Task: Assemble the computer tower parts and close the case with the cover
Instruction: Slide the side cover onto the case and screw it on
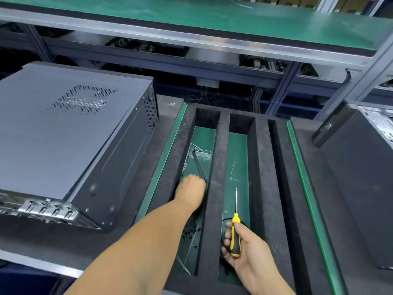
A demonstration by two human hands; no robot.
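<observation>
A dark grey computer tower (70, 133) lies on its side at the left, its perforated cover on top. My left hand (191, 191) reaches down into the left slot of a black foam tray (214, 188), fingers curled downward and hidden, beside a black rod (198, 165) and clear plastic bags. Small black screws (190, 231) lie in that slot nearer me. My right hand (242, 248) grips a yellow-and-black screwdriver (235, 231) over the middle slot, its shaft pointing away from me.
A second black case (361, 177) stands at the right edge. A green-topped shelf (234, 20) on an aluminium frame runs across above the bench. White cable-tie scraps (232, 171) lie in the middle slot.
</observation>
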